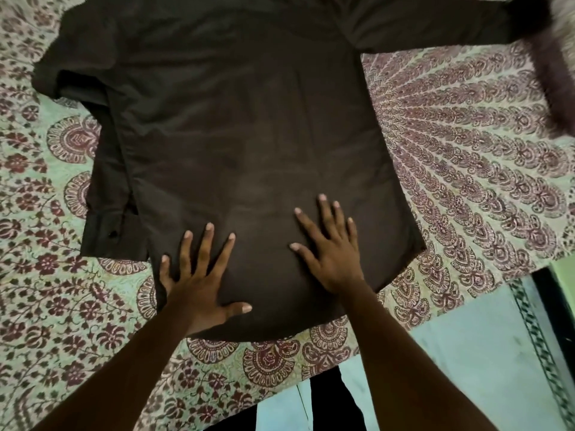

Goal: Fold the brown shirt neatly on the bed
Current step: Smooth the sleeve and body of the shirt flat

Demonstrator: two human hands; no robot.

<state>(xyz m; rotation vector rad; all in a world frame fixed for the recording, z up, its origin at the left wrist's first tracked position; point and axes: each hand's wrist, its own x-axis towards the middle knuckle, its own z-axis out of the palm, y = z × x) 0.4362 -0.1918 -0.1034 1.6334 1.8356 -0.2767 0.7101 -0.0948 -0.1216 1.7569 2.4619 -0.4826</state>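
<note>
The brown shirt (pixel 236 126) lies spread flat on the bed (pixel 466 169), back side up, hem toward me. Its left sleeve is bent down along the shirt's left side, with the buttoned cuff (pixel 112 234) near the hem. The right sleeve (pixel 435 23) stretches out toward the upper right. My left hand (pixel 199 281) presses flat on the lower left part of the shirt, fingers spread. My right hand (pixel 329 247) presses flat on the lower right part, fingers spread too. Neither hand grips the cloth.
The bed wears a pale green sheet with a maroon floral print (pixel 62 306). A dark furry thing (pixel 553 73) lies at the upper right by the sleeve end. The bed's front edge runs at lower right, with pale floor (pixel 466 368) below it.
</note>
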